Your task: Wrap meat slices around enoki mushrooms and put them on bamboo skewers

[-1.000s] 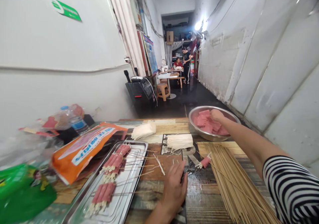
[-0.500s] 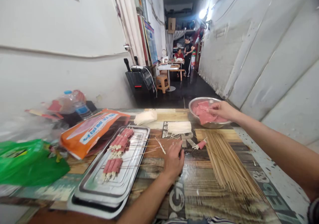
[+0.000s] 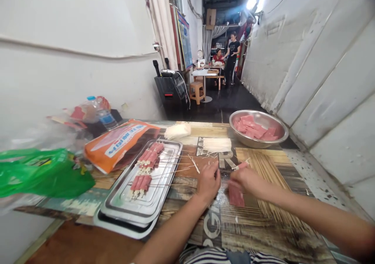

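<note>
Holds a pink meat slice point(image 3: 236, 195) in the right hand point(image 3: 243, 180), with the fingers closed on its upper part and with the lower part hanging down, low over the desk point(image 3: 252, 234). Cannot tell about contact between the lower edge of the slice and the desk. Rests the left hand point(image 3: 209, 178) on the desk, half open, with the fingers loosely bent, near the right hand but apart from it.

Just beyond the right hand, shows a wrapped roll point(image 3: 242, 165), partly hidden by this hand. On the right, under the right forearm, has many bamboo skewers point(image 3: 260, 160), laid side by side in a wide pile. Beyond the skewers, has a steel bowl point(image 3: 258, 142) with a heap of meat slices point(image 3: 253, 128) inside. In front of the left hand, has one bundle of enoki mushrooms point(image 3: 216, 145), and farther to the left a second bundle point(image 3: 177, 131). Between the tray and the left hand, shows some loose mushroom strands point(image 3: 195, 165).

On the left, has a metal tray point(image 3: 124, 211), stacked on another tray point(image 3: 123, 231). Carries on the upper tray skewered meat rolls point(image 3: 141, 183) in groups, with sticks pointing to the right, over the rim. Beside the tray, has an orange bag point(image 3: 117, 146) and a green plastic bag point(image 3: 47, 174), with a plastic bottle point(image 3: 108, 118) behind.
</note>
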`<act>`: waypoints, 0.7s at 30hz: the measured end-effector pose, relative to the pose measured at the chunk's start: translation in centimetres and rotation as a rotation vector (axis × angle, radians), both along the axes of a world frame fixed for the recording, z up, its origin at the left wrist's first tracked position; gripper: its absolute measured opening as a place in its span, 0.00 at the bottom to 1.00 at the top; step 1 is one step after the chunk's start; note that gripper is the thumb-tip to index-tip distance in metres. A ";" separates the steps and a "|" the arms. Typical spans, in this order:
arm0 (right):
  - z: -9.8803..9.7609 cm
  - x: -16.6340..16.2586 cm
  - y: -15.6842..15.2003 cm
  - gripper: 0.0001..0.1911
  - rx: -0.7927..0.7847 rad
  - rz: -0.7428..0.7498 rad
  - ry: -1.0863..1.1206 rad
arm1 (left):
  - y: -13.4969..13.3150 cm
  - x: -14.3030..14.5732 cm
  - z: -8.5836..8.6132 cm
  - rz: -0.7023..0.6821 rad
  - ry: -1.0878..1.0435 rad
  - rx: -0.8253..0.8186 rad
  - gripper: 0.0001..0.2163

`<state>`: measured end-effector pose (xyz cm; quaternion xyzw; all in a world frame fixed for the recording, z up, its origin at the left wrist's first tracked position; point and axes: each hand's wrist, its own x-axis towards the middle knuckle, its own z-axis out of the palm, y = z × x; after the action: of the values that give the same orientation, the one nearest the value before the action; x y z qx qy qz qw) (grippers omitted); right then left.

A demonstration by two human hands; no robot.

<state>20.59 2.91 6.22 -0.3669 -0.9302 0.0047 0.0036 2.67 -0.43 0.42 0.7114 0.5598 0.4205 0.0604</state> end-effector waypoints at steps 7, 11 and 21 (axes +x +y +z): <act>-0.6 -1.0 10.5 0.08 0.353 0.017 -0.101 | 0.1 0.2 -0.8 -0.015 -0.009 -0.020 0.14; -2.5 -1.1 11.2 0.07 0.435 0.097 -0.127 | -0.2 0.6 -0.6 -0.031 0.000 -0.039 0.13; -2.9 -1.5 11.3 0.09 0.515 0.146 -0.165 | -0.5 0.9 -0.1 -0.058 0.014 -0.069 0.14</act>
<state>19.09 14.25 3.30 -0.2849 -0.9219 -0.2617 0.0206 3.55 -0.92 0.30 0.7279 0.5535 0.3939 0.0931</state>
